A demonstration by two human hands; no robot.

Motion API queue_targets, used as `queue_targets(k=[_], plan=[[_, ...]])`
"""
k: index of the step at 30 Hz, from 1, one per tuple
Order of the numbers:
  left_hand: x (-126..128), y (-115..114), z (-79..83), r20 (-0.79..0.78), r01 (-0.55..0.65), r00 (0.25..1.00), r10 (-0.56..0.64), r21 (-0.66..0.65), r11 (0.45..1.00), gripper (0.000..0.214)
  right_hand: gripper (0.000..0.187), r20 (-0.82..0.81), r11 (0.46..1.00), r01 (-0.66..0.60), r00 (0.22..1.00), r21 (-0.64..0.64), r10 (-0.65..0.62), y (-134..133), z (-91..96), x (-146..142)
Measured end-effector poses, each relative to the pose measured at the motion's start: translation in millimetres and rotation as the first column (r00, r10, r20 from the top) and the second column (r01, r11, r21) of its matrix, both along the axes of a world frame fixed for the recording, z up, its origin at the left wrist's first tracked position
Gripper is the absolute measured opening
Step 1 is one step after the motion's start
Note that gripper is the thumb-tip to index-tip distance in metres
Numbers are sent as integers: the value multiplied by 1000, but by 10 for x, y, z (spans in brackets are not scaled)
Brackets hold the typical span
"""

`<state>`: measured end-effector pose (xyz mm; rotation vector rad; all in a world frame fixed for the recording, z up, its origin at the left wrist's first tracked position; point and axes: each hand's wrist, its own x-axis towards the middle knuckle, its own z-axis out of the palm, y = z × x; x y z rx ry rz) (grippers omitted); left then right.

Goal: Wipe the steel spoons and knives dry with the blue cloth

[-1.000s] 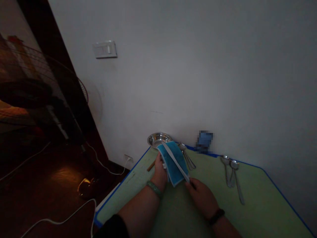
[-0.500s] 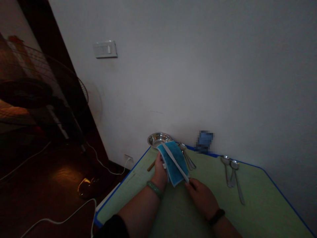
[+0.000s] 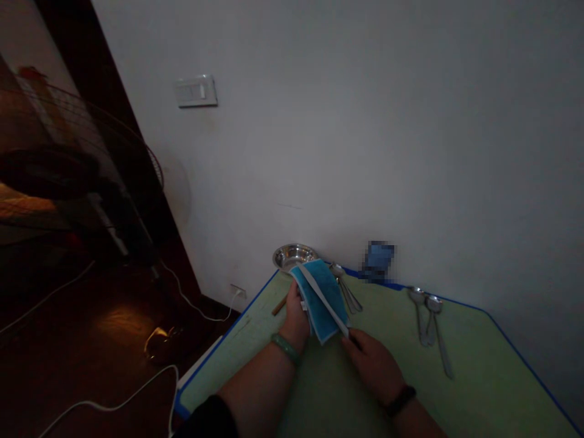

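Note:
My left hand (image 3: 296,319) is closed around one side of a blue cloth (image 3: 334,293) with a pale edge, holding it from beneath. Across the cloth lies the long pale blade of a knife (image 3: 320,297). My right hand (image 3: 376,362) grips the knife's dark handle, mostly hidden by the fingers. Behind the cloth stands a shiny metal bowl (image 3: 294,250), partly covered by it. Several spoons (image 3: 351,299) rest just right of the cloth. A brown stick-like piece (image 3: 279,305) pokes out beside my left hand, its other end hidden.
More spoons (image 3: 431,322) lie on the right of the green table (image 3: 483,371), which has a blue edge. A blurred blue object (image 3: 378,260) stands against the wall. A fan (image 3: 50,173) is at the left, and a white cable (image 3: 109,407) runs over the floor.
Both hands, the cloth and the knife keep the same position relative to each other. Only the camera view has shifted very slightly.

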<state>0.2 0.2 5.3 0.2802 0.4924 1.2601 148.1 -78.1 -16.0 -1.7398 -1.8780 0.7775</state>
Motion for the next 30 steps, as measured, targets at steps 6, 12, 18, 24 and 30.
queue_targets(k=[6,12,18,24,30], plan=[[8,13,4,-9,-3,1000,3,-11,1000,40,33,6,1000,-3,1000,-6,3,-6,7,9],[7,25,-26,-16,2,1000,-2,-2,1000,38,34,20,1000,-3,1000,5,3,3,3,11],[4,0,-2,-19,3,1000,-3,17,1000,36,33,31,1000,-11,999,-5,12,-14,16,6],[9,-2,25,-13,25,1000,-25,19,1000,38,35,50,1000,-12,999,-2,12,-4,19,-2],[14,-8,25,-37,-11,999,10,-27,1000,41,35,59,1000,-17,998,-5,17,-11,15,8]])
